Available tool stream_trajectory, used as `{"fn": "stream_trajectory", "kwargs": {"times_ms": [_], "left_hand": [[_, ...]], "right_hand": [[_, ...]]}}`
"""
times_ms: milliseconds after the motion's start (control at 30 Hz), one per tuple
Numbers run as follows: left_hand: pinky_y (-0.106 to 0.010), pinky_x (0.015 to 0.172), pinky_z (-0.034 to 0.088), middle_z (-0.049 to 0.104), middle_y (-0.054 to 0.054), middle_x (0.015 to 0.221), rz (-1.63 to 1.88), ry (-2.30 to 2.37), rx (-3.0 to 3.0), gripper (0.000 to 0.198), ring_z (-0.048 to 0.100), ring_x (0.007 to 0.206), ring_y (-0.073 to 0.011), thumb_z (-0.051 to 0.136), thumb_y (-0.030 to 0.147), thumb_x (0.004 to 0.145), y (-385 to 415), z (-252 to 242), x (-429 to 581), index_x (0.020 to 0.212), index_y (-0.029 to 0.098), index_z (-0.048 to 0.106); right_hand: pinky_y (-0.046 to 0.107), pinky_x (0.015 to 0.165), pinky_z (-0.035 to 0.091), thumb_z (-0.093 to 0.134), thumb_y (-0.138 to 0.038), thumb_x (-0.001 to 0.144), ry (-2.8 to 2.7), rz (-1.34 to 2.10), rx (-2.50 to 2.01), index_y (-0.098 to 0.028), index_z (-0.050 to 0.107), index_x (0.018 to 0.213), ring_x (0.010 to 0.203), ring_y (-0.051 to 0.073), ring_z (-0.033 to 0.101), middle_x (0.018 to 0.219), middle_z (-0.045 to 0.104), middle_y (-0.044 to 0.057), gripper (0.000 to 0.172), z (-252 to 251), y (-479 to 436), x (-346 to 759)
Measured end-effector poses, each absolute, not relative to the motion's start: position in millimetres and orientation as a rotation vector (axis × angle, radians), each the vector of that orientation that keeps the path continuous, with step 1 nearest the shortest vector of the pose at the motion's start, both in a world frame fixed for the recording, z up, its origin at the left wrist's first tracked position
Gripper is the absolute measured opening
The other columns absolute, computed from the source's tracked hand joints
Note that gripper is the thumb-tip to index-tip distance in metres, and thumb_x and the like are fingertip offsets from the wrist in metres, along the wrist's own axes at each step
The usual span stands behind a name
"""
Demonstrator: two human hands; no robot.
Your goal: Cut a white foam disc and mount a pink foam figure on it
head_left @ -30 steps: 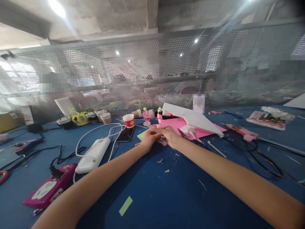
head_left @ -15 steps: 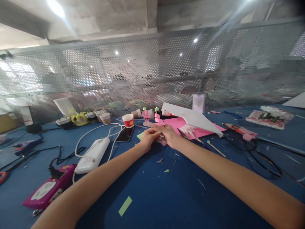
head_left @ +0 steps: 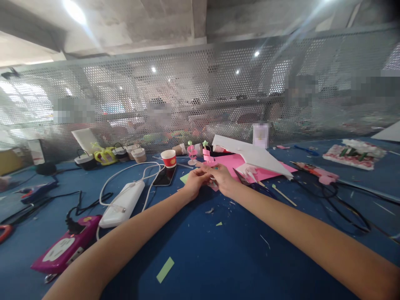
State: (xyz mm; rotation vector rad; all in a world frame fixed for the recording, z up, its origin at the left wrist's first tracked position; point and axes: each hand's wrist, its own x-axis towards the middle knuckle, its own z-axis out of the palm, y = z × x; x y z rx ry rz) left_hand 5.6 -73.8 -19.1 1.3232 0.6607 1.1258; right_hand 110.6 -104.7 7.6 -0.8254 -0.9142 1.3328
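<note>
Over the middle of the blue table, my left hand [head_left: 196, 183] and my right hand [head_left: 220, 177] meet, both with fingers closed together. Whatever lies between the fingertips is small and mostly hidden. Just behind them stand two small pink paper figures with green tops, a round one [head_left: 191, 155] and a spiral one [head_left: 207, 153]. A green paper piece [head_left: 184, 178] shows beside my left hand. Pink paper sheets [head_left: 233, 163] lie behind my right hand, with scissors [head_left: 240, 176] close to its wrist.
A red paper cup [head_left: 168, 159] stands on a black phone [head_left: 164, 177] at left. Nearer are a white power bank [head_left: 123, 204] with cables and a magenta power box [head_left: 65, 246]. White foam board [head_left: 250, 152] and a pink glue gun [head_left: 318, 171] lie right. A perforated metal screen [head_left: 187, 91] runs behind.
My fingers shift slightly against each other while both hands stay in the same place. The objects on the table have not moved.
</note>
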Motion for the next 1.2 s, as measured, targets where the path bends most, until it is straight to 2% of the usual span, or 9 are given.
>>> {"fn": "stream_trajectory", "kwargs": {"times_ms": [200,367,833,1067,1200], "left_hand": [[-0.022,0.048,0.044,0.062,-0.001,0.054,1.100,0.672,1.276,0.031,0.055,0.046,-0.0094,0.081,0.034,0.053,-76.0,-16.0,5.3,0.065,0.012,0.063],[-0.022,0.047,0.043,0.062,-0.001,0.053,1.107,0.670,1.265,0.031,0.054,0.045,-0.0088,0.082,0.033,0.052,-77.0,-14.9,5.2,0.063,0.011,0.063],[-0.022,0.048,0.043,0.061,0.000,0.053,1.110,0.640,1.253,0.033,0.054,0.046,-0.0091,0.083,0.033,0.051,-74.8,-16.2,4.8,0.067,0.012,0.064],[-0.022,0.050,0.044,0.063,-0.001,0.056,1.132,0.639,1.233,0.034,0.054,0.047,-0.0084,0.084,0.034,0.051,-72.2,-18.9,4.1,0.069,0.012,0.066],[-0.022,0.051,0.044,0.066,-0.002,0.062,1.134,0.642,1.200,0.036,0.054,0.048,-0.0077,0.085,0.036,0.049,-73.3,-16.9,4.1,0.069,0.011,0.067]], "right_hand": [[0.022,0.035,0.024,0.087,-0.042,0.043,-0.921,1.456,-0.823,-0.019,0.046,0.052,0.035,0.006,0.033,0.037,0.037,-0.010,0.047,6.6,-101.9,111.2],[0.022,0.035,0.026,0.087,-0.041,0.046,-0.910,1.499,-0.807,-0.019,0.048,0.054,0.036,0.006,0.035,0.038,0.038,-0.009,0.046,5.5,-99.9,112.5],[0.022,0.039,0.028,0.088,-0.039,0.037,-0.883,1.490,-0.764,-0.019,0.049,0.057,0.041,0.006,0.035,0.043,0.041,-0.009,0.049,1.4,-98.0,112.4],[0.022,0.042,0.029,0.086,-0.045,0.042,-0.890,1.518,-0.731,-0.019,0.048,0.058,0.042,0.006,0.035,0.045,0.041,-0.009,0.048,0.2,-97.6,114.0],[0.023,0.041,0.030,0.079,-0.058,0.052,-0.907,1.579,-0.712,-0.019,0.049,0.058,0.042,0.007,0.035,0.045,0.041,-0.007,0.049,4.6,-99.2,117.1]]}}
